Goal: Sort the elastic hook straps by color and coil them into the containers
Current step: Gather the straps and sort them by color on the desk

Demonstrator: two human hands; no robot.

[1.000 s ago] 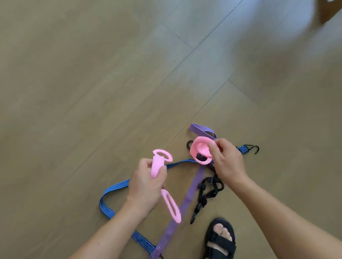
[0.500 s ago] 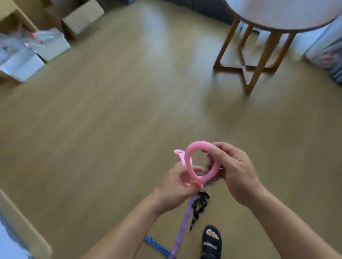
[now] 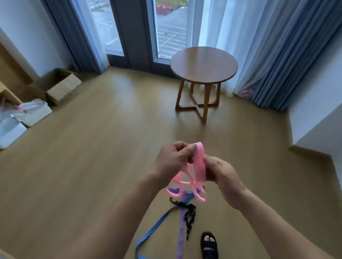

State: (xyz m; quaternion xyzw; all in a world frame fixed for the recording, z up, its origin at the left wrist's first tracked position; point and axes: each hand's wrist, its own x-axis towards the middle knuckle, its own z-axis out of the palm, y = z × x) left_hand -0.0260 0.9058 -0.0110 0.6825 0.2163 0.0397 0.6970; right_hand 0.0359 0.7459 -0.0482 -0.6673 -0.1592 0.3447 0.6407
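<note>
Pink strap held in both hands above the floor.
From left: cardboard boxes (image 3: 60,86) and white containers (image 3: 33,111) lie well apart from the person. The left hand (image 3: 173,159) pinches the upper end of the pink strap (image 3: 199,163) in its fingers; the right hand (image 3: 223,176) grips its right edge, fingers closed on it. The band's long axis runs near-vertical, looped ends hanging down. Below, blue strap (image 3: 153,229), purple strap (image 3: 181,240) and black strap (image 3: 189,217) lie on the floor (image 3: 107,154), overlapping.

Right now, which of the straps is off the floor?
The pink strap, held between the left hand and right hand. The blue strap and purple strap lie on the floor.
</note>
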